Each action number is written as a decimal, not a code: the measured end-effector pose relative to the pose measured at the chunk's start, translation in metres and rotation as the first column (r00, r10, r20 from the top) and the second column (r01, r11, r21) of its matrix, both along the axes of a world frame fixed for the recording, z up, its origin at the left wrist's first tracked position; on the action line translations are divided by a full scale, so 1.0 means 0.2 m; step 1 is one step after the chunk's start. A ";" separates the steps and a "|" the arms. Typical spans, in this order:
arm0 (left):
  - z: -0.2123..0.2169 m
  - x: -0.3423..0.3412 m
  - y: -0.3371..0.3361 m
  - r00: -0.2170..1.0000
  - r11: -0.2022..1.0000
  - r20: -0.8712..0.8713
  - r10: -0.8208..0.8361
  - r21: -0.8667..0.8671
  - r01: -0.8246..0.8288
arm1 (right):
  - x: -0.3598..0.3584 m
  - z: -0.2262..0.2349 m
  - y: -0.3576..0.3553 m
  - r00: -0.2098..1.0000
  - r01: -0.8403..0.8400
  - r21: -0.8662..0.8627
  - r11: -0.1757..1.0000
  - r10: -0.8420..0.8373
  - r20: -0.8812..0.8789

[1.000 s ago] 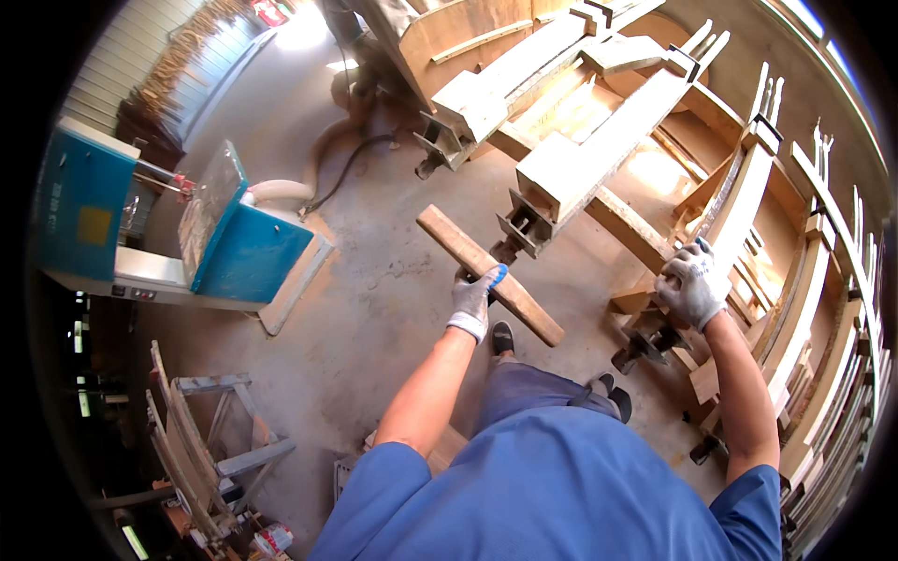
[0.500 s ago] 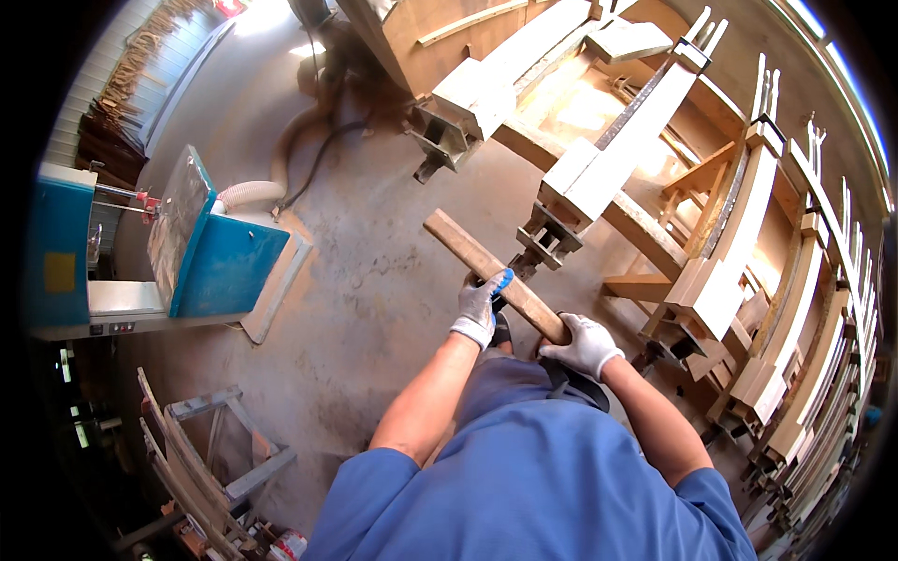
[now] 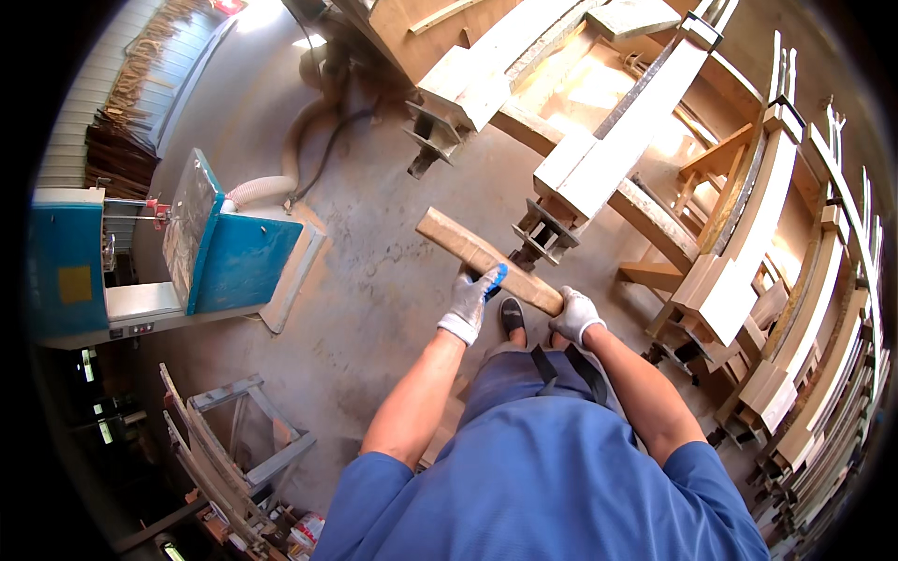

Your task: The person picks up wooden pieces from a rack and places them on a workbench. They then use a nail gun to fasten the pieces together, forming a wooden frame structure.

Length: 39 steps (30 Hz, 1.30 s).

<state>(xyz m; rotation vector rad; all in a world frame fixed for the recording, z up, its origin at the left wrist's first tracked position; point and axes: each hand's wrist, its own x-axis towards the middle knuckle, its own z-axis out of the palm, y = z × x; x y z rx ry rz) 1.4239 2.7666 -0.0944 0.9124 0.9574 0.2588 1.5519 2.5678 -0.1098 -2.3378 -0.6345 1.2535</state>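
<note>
I hold a short wooden board (image 3: 486,257) out in front of me, slanting from upper left to lower right. My left hand (image 3: 477,304), in a white glove with blue on the thumb, is closed on the board's near edge around the middle. The board's right end is gripped by my right hand (image 3: 574,316), also in a white glove; some of its fingers are hidden. Just beyond the board, the metal end fitting (image 3: 545,232) of a clamp beam sticks out towards me.
A row of long clamp beams (image 3: 599,164) with wooden blocks fills the right side. On the left stands a blue machine (image 3: 245,262) with a pale hose (image 3: 262,190). A wooden frame (image 3: 245,439) lies at lower left. My shoe (image 3: 512,315) is on the concrete floor (image 3: 365,280).
The view has shifted slightly. The board has turned a little, showing more of its broad face, and my shoe has come into clearer view. Both hands keep their hold.
</note>
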 end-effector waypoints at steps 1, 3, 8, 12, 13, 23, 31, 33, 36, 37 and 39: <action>0.00 0.02 0.01 0.999 0.999 -0.003 -0.032 0.034 0.032 | 0.02 -0.03 -0.01 0.999 0.015 -0.001 1.000 -0.015 0.041; 0.01 0.09 0.08 0.995 0.990 -0.012 -0.096 0.102 0.097 | 0.08 -0.05 -0.01 0.998 -0.022 -0.022 1.000 0.023 0.050; 0.07 0.19 0.23 0.982 0.885 -0.189 -0.030 0.451 0.113 | 0.10 -0.08 -0.02 0.994 -0.080 -0.039 0.996 0.082 0.068; 0.39 0.26 0.23 0.902 0.195 -0.370 0.222 0.923 0.331 | 0.11 -0.06 -0.03 0.996 -0.047 -0.023 0.999 0.048 0.069; 0.42 0.26 0.24 0.906 0.087 -0.390 0.165 0.921 0.381 | 0.12 -0.06 -0.03 0.997 -0.054 -0.025 0.998 0.056 0.060; 0.67 0.83 -0.03 0.757 -0.392 -0.559 -0.338 0.815 0.427 | 0.14 -0.20 -0.07 0.999 -0.053 0.044 0.998 0.052 0.015; 0.60 1.09 -0.12 0.567 -0.532 -0.791 -0.229 0.589 0.608 | 0.14 -0.22 -0.07 0.997 -0.031 0.027 0.999 0.033 -0.069; 0.63 1.10 -0.13 0.551 -0.507 -0.799 -0.240 0.587 0.630 | 0.12 -0.23 -0.07 0.990 -0.106 0.036 0.994 0.102 0.100; 0.67 1.10 -0.15 0.534 -0.539 -0.824 -0.192 0.543 0.644 | 0.13 -0.05 -0.07 0.996 -0.064 -0.077 0.995 0.059 -0.065; 0.66 1.10 -0.15 0.531 -0.542 -0.826 -0.190 0.539 0.645 | 0.13 0.05 -0.07 0.994 -0.083 -0.113 0.990 0.073 -0.084; 0.66 1.10 -0.15 0.531 -0.546 -0.826 -0.187 0.537 0.643 | 0.16 0.32 -0.07 0.988 -0.123 -0.185 0.975 0.102 -0.118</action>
